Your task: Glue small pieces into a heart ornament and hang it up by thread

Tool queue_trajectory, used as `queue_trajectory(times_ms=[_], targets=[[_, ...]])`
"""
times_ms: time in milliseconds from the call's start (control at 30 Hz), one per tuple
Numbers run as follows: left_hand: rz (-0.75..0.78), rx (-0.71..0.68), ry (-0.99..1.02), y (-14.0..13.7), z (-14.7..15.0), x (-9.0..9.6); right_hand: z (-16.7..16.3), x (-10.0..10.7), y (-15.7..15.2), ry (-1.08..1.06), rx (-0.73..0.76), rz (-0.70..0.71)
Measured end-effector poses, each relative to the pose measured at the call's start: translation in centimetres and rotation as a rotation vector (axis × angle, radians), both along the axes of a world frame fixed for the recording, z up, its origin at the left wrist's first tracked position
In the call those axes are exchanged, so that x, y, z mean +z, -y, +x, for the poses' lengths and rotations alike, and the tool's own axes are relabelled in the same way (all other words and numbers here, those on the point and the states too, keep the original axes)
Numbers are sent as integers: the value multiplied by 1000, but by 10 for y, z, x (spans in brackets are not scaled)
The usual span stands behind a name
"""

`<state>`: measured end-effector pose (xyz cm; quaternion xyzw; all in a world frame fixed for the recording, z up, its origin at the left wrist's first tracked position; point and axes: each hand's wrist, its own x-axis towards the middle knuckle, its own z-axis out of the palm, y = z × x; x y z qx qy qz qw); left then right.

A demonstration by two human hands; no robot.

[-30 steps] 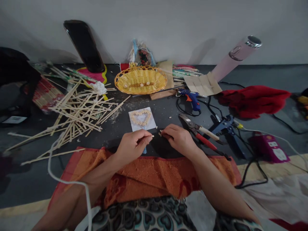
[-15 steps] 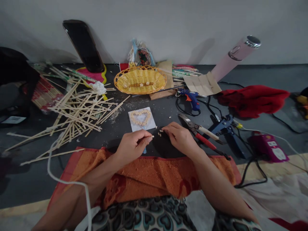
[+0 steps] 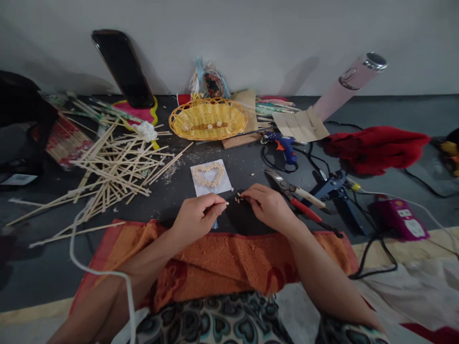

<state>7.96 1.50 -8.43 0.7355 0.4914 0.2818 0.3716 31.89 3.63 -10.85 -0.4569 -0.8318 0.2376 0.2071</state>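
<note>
My left hand (image 3: 199,217) is closed in a pinch, with a small cut piece of wooden stick (image 3: 227,203) at its fingertips. Just to the right, my right hand (image 3: 268,205) has its thumb and index finger together at several loose stick pieces (image 3: 237,199) on the dark table. Whether one of them is between those fingers is too small to tell. Beyond the left hand, a heart outline built of tiny stick pieces (image 3: 198,177) lies on a white paper square (image 3: 225,184). A light blue tassel (image 3: 215,224) hangs below it, partly hidden by that hand.
Loose wooden sticks (image 3: 107,177) are heaped at left. A yellow woven basket (image 3: 208,119) stands behind the heart. On the right lie a blue glue gun (image 3: 285,145), pruning shears (image 3: 304,208) and cords. An orange towel (image 3: 222,258) covers the front edge; a white cable (image 3: 103,272) crosses the left forearm.
My right hand's fingertips have shifted slightly and closed in on the loose stick pieces. My left hand keeps its pinch in nearly the same place.
</note>
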Motion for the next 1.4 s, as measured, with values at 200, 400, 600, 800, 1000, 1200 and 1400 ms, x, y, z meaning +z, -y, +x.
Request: queue_trajectory(times_ms=[200, 400, 600, 800, 1000, 1200, 1400], targets=[[-3, 3, -6, 2, -1, -1, 1, 0, -2, -83, -80, 33], [-17, -9, -8, 2, -1, -1, 5, -13, -8, 27, -282, 200], [-27, -15, -17, 2, 0, -1, 4, -18, -11, 64, -229, 139], [-41, -24, -26, 2, 0, 0, 0, -10, -5, -147, -158, 6], [-24, -12, -58, 2, 0, -1, 0, -3, -5, -254, -198, 36], [26, -10, -78, 2, -1, -2, 4, 1, -5, -101, -128, 47], [72, -10, -70, 1, 0, -2, 5, -7, -6, -17, -239, 132]])
